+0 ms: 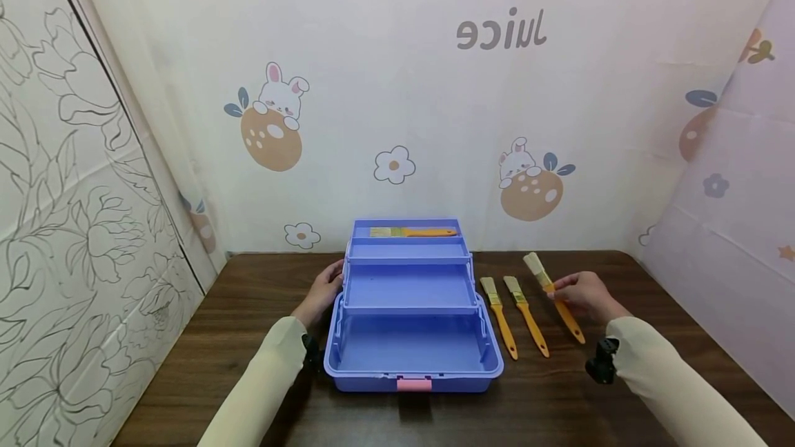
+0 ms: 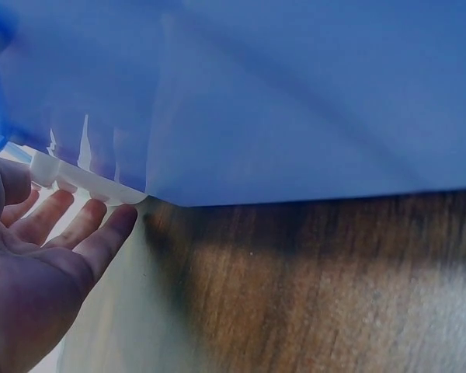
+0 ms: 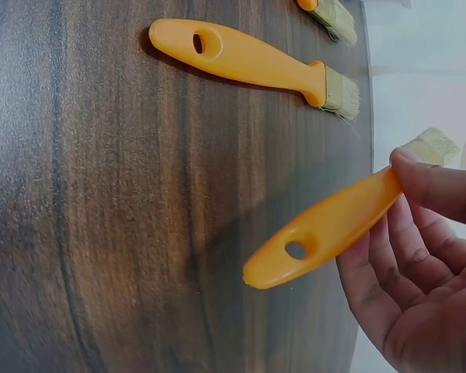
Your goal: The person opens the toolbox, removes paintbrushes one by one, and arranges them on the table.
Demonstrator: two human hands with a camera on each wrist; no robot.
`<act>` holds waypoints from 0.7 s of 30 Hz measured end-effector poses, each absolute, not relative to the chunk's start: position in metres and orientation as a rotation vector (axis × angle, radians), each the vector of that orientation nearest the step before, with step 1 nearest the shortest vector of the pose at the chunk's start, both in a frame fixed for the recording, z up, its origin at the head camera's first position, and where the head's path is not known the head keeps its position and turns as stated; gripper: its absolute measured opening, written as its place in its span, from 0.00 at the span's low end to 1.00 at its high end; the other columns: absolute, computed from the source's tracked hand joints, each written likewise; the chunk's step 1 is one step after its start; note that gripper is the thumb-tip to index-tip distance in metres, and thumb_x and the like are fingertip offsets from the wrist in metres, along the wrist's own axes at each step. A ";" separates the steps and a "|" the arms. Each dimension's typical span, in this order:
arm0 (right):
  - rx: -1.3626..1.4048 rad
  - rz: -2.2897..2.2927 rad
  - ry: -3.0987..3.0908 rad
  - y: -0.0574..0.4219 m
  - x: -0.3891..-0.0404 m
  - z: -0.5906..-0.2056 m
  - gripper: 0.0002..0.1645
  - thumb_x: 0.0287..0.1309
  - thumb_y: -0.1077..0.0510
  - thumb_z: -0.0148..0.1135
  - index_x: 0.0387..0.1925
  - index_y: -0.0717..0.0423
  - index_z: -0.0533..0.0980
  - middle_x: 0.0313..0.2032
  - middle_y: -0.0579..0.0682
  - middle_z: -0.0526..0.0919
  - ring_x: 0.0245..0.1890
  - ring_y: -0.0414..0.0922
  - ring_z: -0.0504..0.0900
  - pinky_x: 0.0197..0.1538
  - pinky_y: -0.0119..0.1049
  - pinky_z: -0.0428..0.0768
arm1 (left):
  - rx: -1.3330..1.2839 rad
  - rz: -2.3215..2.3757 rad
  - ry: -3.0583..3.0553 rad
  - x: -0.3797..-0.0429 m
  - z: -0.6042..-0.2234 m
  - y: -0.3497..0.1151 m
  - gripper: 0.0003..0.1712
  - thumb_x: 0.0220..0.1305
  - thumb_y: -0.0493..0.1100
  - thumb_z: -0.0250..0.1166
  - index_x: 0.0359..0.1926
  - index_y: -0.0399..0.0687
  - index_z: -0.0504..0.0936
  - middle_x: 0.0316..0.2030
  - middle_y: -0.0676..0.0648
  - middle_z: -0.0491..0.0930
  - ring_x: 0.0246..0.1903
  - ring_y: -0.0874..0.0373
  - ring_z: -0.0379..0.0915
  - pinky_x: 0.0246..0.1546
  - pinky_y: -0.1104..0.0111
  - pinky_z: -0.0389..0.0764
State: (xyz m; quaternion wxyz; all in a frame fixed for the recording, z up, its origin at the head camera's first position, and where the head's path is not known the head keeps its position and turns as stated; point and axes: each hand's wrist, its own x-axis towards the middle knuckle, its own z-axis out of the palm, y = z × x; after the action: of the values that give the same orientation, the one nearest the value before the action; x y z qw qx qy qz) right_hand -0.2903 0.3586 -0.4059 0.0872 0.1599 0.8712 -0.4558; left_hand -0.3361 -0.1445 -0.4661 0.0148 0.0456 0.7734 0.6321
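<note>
My right hand pinches a paintbrush with a yellow handle and pale bristles between thumb and fingers. In the right wrist view this brush is raised off the table, its bristles pointing away. Two similar brushes, a middle one and a left one, lie side by side on the table. Left of them stands a blue-purple toolbox, its stepped trays raised. Another brush lies in the topmost section. My left hand is at the box's rear left side, fingers extended against its edge.
The dark wooden table runs back to a printed curtain. A pink latch sits on the toolbox's front. The lower compartment and middle tray show bare floors. Another patterned cloth hangs at the left.
</note>
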 end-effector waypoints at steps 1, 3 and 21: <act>0.486 -1.371 2.583 0.359 -0.290 -0.407 0.18 0.54 0.64 0.68 0.42 0.72 0.74 0.36 0.63 0.78 0.33 0.50 0.78 0.35 0.45 0.83 | 0.149 1.966 2.410 -0.336 -0.466 -0.145 0.25 0.73 0.33 0.45 0.68 0.30 0.58 0.64 0.30 0.62 0.64 0.38 0.57 0.64 0.49 0.60; 0.492 -1.391 2.565 0.359 -0.289 -0.408 0.17 0.54 0.64 0.67 0.42 0.72 0.75 0.36 0.62 0.78 0.32 0.50 0.78 0.35 0.45 0.83 | 0.154 1.979 2.401 -0.336 -0.466 -0.144 0.25 0.73 0.33 0.45 0.68 0.30 0.58 0.64 0.30 0.62 0.64 0.39 0.57 0.64 0.50 0.60; 0.490 -1.474 2.469 0.361 -0.285 -0.425 0.09 0.57 0.64 0.64 0.37 0.69 0.78 0.27 0.52 0.80 0.27 0.46 0.77 0.33 0.42 0.83 | 0.207 2.065 2.356 -0.337 -0.467 -0.143 0.24 0.73 0.30 0.44 0.67 0.25 0.58 0.63 0.26 0.62 0.62 0.37 0.59 0.63 0.51 0.63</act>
State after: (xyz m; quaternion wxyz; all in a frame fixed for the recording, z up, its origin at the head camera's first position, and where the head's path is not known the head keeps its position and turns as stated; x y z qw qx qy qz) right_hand -0.2851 0.3607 -0.4254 0.1121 0.1668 0.8411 -0.5021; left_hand -0.3368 -0.1427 -0.4675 0.0011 0.0658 0.7505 0.6576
